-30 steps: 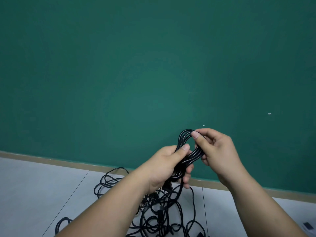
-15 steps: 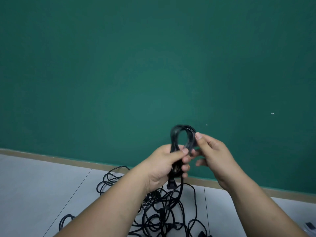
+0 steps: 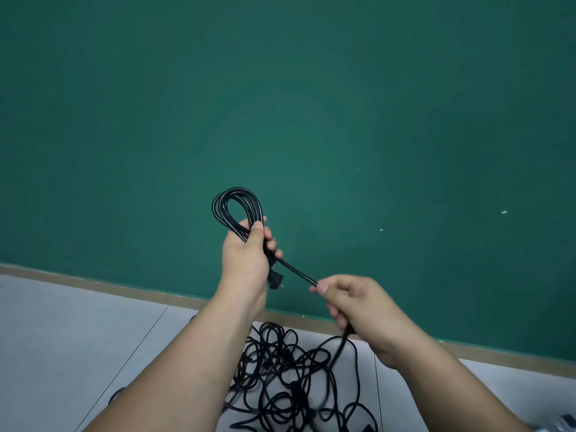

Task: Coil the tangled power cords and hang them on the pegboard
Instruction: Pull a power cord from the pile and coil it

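Two bare hands are in view, and both are occupied. We record one coil of black, round-section, smooth-sheathed power cord (image 3: 237,203), with several glossy turns laid together in a narrow teardrop loop. The exact number of turns cannot be read.

The left hand (image 3: 246,257) grips the neck of that loop, thumb pressed across the strands and fingers curled behind, and holds it raised in front of the wall. One black moulded plug (image 3: 275,280) hangs just below this fist. One single strand (image 3: 299,272) of the same cord runs taut, down and to the right, from the left fist to the right hand (image 3: 358,307). The right hand pinches it between thumb and forefinger, with the other fingers curled round it. The cord leaves under the palm and drops towards the heap.

One tangled heap of black cords (image 3: 290,381) lies on the floor between the forearms, its loops overlapping. We cannot tell how many cords it holds.

The wall (image 3: 280,104) is matt dark green and carries two small white specks (image 3: 504,212). One tan skirting strip (image 3: 93,283) runs along its foot. The floor (image 3: 62,338) is smooth pale grey tile with thin dark joints.
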Available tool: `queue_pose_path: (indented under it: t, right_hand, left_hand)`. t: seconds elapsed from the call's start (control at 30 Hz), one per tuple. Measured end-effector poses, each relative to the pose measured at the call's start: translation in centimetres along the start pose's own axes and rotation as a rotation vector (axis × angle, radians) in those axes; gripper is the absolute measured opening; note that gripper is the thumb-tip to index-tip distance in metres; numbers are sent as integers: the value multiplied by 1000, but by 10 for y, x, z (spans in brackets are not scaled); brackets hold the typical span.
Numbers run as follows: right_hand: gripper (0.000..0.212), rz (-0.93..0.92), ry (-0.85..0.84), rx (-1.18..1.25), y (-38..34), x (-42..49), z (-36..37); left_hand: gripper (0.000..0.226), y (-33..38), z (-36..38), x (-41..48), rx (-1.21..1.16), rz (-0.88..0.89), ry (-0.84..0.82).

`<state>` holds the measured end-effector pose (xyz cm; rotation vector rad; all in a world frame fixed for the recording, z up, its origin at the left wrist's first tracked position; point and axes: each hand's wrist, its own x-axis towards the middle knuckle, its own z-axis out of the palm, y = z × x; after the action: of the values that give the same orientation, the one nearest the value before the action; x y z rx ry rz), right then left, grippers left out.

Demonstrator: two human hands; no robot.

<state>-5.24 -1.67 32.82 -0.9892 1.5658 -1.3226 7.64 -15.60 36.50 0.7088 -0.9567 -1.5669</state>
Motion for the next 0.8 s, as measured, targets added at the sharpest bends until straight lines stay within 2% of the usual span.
queue_pose_path:
  t: [0.03,0.1,0.2,0.23,0.27,0.33,0.4,0.47,0.57,0.63,0.73,0.8]
  right_hand:
    - [15,-14,64,46,-4,0,-3]
    - [16,-32,55,55,-8,-1,-10]
    - [16,3,-103,-179,-3,-8,-11]
    - [12,-3,-104,-281,2,-8,-11]
    - [9,-25,-54,-345,6,-5,-9]
    - [9,-106,149,-356,9,0,-7]
    - [10,-282,357,-440,5,0,-8]
    - [8,-477,475,-684,0,-6,-10]
    - [18,-639,506,-798,-6,-14,-13]
    - [19,-670,522,-756,-9,-16,-17]
    - [16,-694,575,-627,-13,-18,-19]
    - [21,-653,602,-485,-15,-17,-18]
  left_hand:
    - [12,2,-1,1,32,30,-2]
    - [12,4,-1,2,31,69,6]
    - [12,6,-1,3,-24,102,55]
    - [12,7,-2,4,-19,107,71]
    - [12,8,-3,5,6,114,80]
    - [12,8,-7,8,112,151,90]
    - [11,2,-12,14,304,215,53]
    - [13,-7,-19,19,595,274,-39]
    - [51,-16,-19,12,858,210,-196]
    - [70,-17,-13,1,865,86,-311]
    - [65,-16,0,-21,758,-101,-539]
    - [69,-15,8,-37,733,-199,-663]
